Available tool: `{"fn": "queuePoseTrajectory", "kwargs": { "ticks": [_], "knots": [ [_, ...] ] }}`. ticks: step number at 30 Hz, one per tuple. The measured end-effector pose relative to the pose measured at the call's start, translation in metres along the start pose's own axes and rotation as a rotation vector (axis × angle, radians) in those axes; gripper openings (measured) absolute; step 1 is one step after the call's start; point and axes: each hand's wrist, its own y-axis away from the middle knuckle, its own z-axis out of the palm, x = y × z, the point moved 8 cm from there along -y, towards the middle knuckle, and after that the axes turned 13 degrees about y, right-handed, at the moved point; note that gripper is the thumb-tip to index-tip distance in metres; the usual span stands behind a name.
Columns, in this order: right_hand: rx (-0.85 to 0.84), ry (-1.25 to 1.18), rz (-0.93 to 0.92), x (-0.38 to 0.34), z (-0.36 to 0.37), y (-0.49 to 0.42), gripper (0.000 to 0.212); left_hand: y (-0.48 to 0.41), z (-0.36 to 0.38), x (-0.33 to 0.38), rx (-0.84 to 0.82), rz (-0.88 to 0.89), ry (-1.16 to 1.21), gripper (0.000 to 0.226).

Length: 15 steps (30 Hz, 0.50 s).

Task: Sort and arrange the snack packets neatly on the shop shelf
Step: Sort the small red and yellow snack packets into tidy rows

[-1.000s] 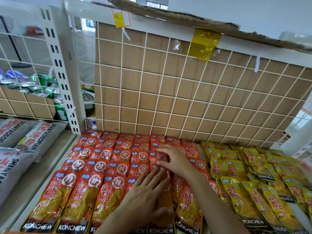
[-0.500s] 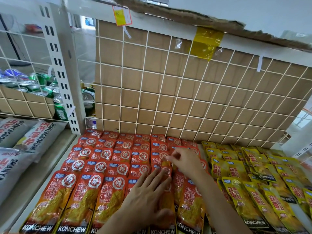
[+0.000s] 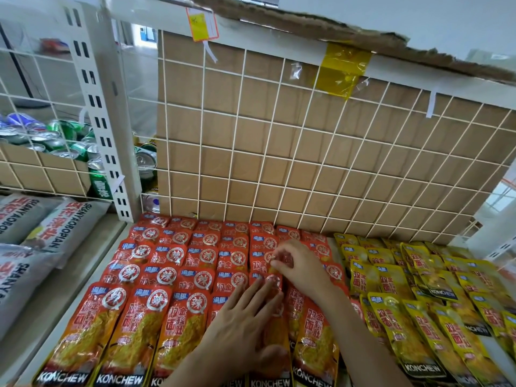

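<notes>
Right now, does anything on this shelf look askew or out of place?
Yes. The yellow packets on the right lie tilted and overlap unevenly, while the red packets beside them sit in straight rows.

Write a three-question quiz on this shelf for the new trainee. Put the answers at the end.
1. Which packets lie directly right of the red packets?
A green packets
B yellow packets
C blue packets
2. True or false: the left hand lies flat, fingers straight, on the red packets.
3. Fill in: at far left, above the grey bags, stand drink ____.

Key: 1 B. 2 True. 3 cans.
</notes>
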Motion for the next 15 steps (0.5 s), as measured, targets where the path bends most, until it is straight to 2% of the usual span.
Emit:
{"fn": "queuePoseTrajectory", "kwargs": {
  "ticks": [3, 5, 9, 15],
  "knots": [
    [-0.081, 0.025, -0.055, -0.003, 0.012, -0.003, 0.045, 0.0, 0.0, 0.0, -0.023, -0.009, 0.003, 0.081],
    [-0.104, 0.051, -0.06, -0.003, 0.017, -0.003, 0.051, 0.0, 0.0, 0.0, -0.033, -0.013, 0.007, 0.081],
    [-0.086, 0.025, -0.046, -0.001, 0.016, -0.002, 0.052, 0.0, 0.001, 0.001, -0.058, -0.028, 0.002, 0.081],
    [-0.06, -0.003, -0.071, -0.005, 0.012, 0.0, 0.041, 0.0, 0.003, 0.0, -0.084, -0.043, 0.001, 0.082]
  ]
}}
